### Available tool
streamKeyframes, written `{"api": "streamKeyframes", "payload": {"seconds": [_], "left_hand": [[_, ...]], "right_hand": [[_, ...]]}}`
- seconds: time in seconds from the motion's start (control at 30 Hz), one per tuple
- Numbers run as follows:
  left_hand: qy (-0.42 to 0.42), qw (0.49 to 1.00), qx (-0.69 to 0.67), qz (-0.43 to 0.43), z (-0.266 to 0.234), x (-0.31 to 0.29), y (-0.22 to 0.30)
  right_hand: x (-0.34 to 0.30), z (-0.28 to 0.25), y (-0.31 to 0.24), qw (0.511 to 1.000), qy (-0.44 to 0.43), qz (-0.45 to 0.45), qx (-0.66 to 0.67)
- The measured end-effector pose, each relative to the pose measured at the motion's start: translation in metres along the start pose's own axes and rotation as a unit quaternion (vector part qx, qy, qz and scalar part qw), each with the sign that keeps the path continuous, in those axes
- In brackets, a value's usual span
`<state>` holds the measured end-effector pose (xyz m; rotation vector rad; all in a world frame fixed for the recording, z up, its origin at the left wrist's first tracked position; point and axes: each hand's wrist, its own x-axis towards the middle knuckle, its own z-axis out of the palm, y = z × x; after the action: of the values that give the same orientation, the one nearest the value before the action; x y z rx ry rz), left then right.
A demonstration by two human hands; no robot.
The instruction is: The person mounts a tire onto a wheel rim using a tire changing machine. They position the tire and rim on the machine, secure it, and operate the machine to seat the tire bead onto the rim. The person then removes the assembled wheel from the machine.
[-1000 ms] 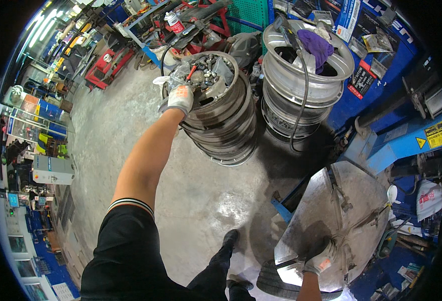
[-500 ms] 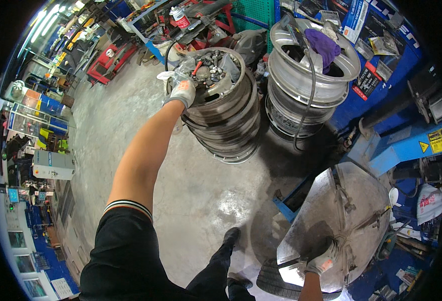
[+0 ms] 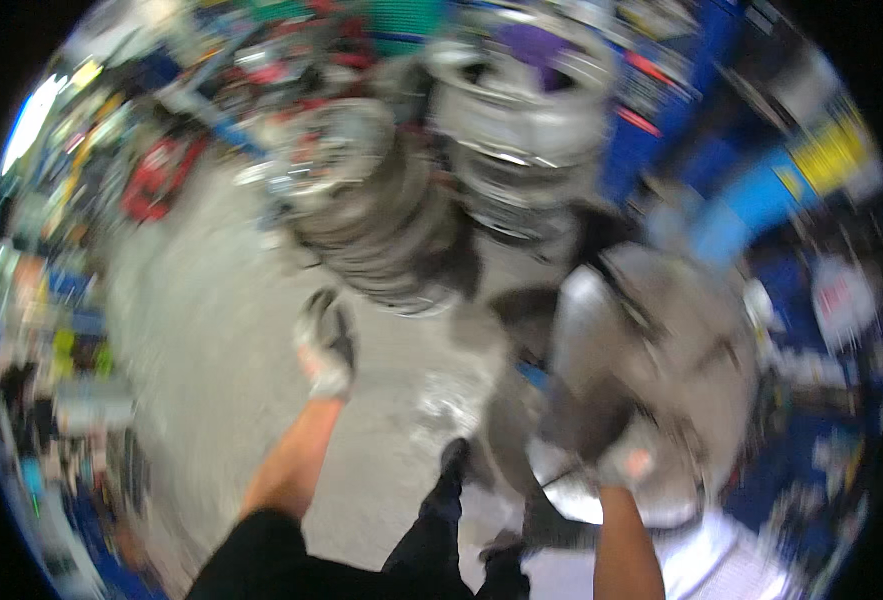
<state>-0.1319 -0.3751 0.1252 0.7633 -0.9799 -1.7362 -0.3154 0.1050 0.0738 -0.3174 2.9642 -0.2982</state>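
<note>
My left hand (image 3: 323, 345), in a pale glove with a dark palm side, is above the concrete floor, in front of a stack of wheel rims (image 3: 361, 230). Its fingers are loosely stretched and apart, and I make out nothing held in it, though motion smears it. My right hand (image 3: 629, 466), also gloved, is at the near part of a broad grey metal turntable (image 3: 696, 370) with clamp-like parts. Blur hides its fingers. Partly under the turntable is a black tyre (image 3: 551, 525).
Silver rims (image 3: 521, 130) with a purple cloth (image 3: 536, 50) stand behind. A blue machine arm (image 3: 746, 205) with a yellow label reaches in at right, near a white bag (image 3: 841, 300). Red equipment (image 3: 161, 175) stands at far left. My shoe (image 3: 454, 460) is on the floor.
My left hand has drawn back from the small metal parts in the top rim and come nearer. My right hand stays at the turntable. The whole view has shifted and blurred.
</note>
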Motion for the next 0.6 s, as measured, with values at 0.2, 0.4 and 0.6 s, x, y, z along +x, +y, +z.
{"api": "streamKeyframes", "payload": {"seconds": [0.2, 0.4, 0.6], "left_hand": [[0.029, 0.903, 0.023, -0.428, -0.075, -0.282, -0.114], [-0.396, 0.707, 0.410, -0.418, -0.090, -0.503, -0.185], [-0.427, 0.618, 0.646, -0.133, -0.010, -0.560, -0.235]], "right_hand": [[0.010, -0.009, -0.015, 0.997, 0.000, -0.078, 0.022], [-0.026, -0.054, 0.018, 0.977, 0.066, -0.114, 0.168], [-0.230, -0.062, 0.190, 0.895, 0.147, -0.177, 0.383]]}}
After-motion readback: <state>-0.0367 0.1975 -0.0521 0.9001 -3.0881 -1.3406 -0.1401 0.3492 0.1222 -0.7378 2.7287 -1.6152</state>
